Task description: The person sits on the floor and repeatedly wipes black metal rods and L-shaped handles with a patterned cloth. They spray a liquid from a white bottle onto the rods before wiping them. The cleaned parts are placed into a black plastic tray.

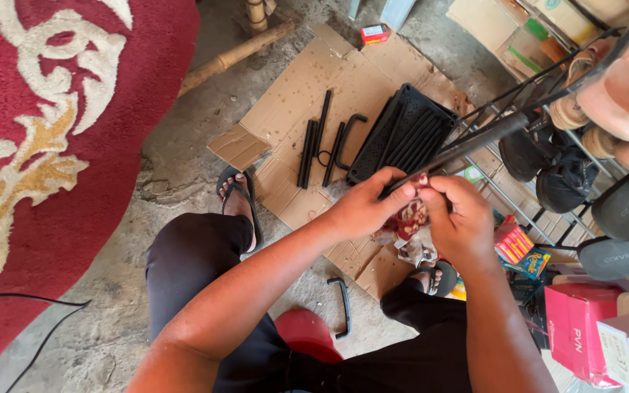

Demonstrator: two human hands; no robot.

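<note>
My left hand [364,207] and my right hand [460,218] meet over my knees, both closed on a red patterned rag [410,217] wrapped about the near end of a long dark metal rod [475,142]. The rod runs up and to the right toward a shoe rack. A crumpled bit of rag or wrapper [415,251] hangs below my hands.
Flattened cardboard [329,87] on the concrete floor carries several black tubes [313,142], a curved black handle [346,138] and a black slatted panel [402,131]. Another black handle [342,306] lies by my foot. A shoe rack [584,145] stands right, boxes [584,327] below it, a red rug [52,145] left.
</note>
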